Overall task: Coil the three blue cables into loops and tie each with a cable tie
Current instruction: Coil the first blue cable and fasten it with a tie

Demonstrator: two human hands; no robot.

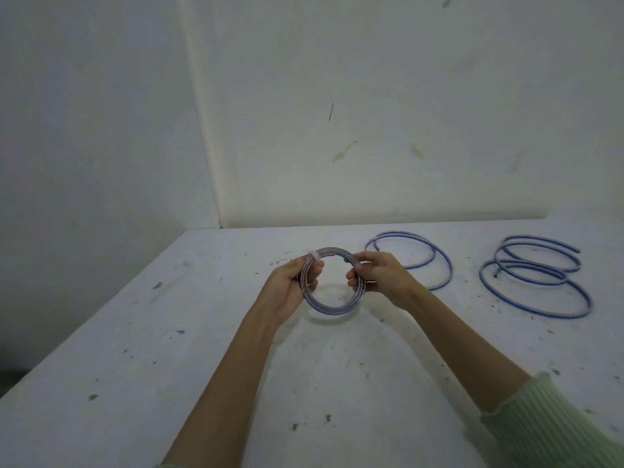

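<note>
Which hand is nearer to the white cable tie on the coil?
Left. The left hand grips the coiled cable right beside the white cable tie, which sits by its fingertips. The right hand grips the opposite side of the coil.

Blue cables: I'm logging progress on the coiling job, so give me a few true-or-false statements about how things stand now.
1. Both hands hold the coiled cable. True: left hand and right hand grip opposite sides.
2. A white tie wraps the held coil. True.
3. Three loose cables lie on the table. False: two, the nearer loose cable and the far-right loose cable.
4. The loose cables lie left of the hands. False: on the right.
</note>
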